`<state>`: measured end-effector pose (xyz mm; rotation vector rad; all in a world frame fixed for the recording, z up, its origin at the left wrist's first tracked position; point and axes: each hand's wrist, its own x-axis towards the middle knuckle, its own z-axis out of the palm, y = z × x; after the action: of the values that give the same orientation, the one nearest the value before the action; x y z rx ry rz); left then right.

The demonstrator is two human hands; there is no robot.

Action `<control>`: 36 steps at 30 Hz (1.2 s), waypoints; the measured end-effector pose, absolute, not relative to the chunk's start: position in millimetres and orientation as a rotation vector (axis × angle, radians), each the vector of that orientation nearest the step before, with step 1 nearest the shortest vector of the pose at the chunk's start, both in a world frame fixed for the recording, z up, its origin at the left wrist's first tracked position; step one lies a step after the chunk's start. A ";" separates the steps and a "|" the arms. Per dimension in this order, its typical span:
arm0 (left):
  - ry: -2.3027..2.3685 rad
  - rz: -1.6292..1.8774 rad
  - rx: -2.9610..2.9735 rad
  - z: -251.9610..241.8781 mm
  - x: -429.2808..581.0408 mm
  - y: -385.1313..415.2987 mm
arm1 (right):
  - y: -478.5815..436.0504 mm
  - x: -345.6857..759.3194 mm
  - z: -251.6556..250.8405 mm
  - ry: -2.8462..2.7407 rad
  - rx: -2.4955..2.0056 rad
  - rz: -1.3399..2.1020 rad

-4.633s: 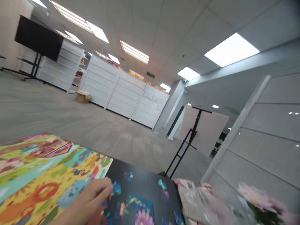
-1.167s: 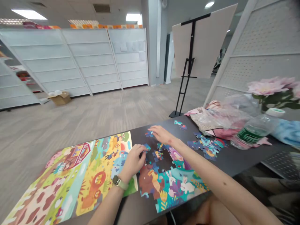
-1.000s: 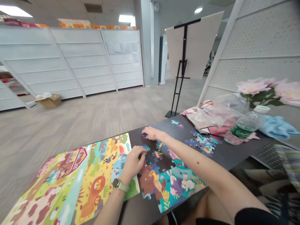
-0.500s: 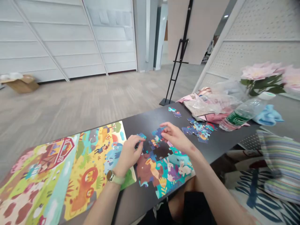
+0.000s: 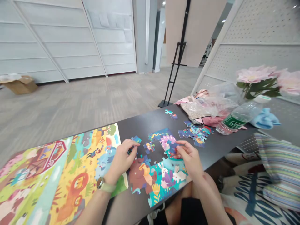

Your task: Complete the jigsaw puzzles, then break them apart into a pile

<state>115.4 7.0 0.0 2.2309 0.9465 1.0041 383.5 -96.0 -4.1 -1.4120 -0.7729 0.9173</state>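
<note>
A partly joined jigsaw puzzle [image 5: 159,175] lies on the dark table [image 5: 138,125] in front of me. My left hand [image 5: 122,157], with a watch on its wrist, pinches a blue puzzle piece [image 5: 136,139] at the puzzle's upper left edge. My right hand [image 5: 189,156] is closed on a dark blue puzzle piece [image 5: 172,147], held over the puzzle's right side near the purple flower section [image 5: 164,139]. A loose cluster of pieces [image 5: 195,132] lies to the right. Two single pieces [image 5: 171,114] sit farther back.
A colourful picture sheet [image 5: 58,168] covers the table's left part. At the right stand a plastic water bottle [image 5: 239,117], crumpled plastic wrap and pink cloth [image 5: 206,106], pink flowers [image 5: 260,76] and a blue cloth [image 5: 266,118]. A black easel stand [image 5: 173,75] rises beyond the table.
The view swung down from the room to the table. My right hand came back from the far pieces to the puzzle's right side with a piece. My left hand stays at the puzzle's upper left.
</note>
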 end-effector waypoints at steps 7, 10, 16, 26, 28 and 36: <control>0.985 1.016 2.201 0.4 113.7 9.1 | -97.6 385.3 -10.5 -0.800 -1.400 0.925; 0.989 1.005 2.193 0.1 113.4 8.7 | -97.5 386.4 -11.3 -0.808 -1.390 0.923; 0.978 1.022 2.197 -0.8 114.3 6.9 | -97.8 386.6 -8.2 -0.803 -1.390 0.923; 0.964 0.997 2.210 -1.3 116.0 5.2 | -96.5 387.3 -10.9 -0.871 -1.406 0.881; 0.965 0.993 2.201 -1.6 116.0 4.8 | -96.4 387.4 -11.7 -0.922 -1.429 0.854; 0.918 0.921 2.217 -1.4 123.7 0.1 | -99.7 378.8 -11.8 -1.412 -1.470 0.840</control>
<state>123.7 0.1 -1.4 2.2174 0.9177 0.9214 378.8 -99.7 -11.8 -1.4696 -1.4116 0.8398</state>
